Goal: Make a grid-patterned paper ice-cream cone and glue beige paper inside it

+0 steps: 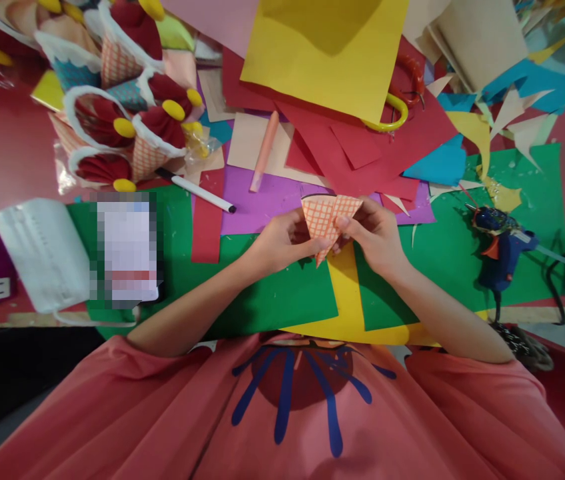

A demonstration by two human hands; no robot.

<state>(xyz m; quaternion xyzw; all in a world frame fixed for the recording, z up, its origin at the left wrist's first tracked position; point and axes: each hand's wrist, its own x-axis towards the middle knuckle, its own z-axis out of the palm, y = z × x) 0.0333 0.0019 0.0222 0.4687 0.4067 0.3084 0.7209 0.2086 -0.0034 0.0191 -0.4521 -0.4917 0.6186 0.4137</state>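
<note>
The left hand (280, 243) pinches one pale paper cone with an orange grid (318, 217) near its tip, while the right hand (375, 237) pinches its overlapping side. Should the right hand ease off, the overlap could spring open; squeezing too hard might crease it. One white, black-ended marker (203, 194) lies left of the left hand, one blue plastic glue gun (500, 260) right of the right hand.

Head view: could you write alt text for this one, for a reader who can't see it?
The left hand and right hand hold a cone-shaped piece of orange-checked paper over coloured sheets. White-trimmed cones cluster at upper left; a blue glue gun is at right.
</note>
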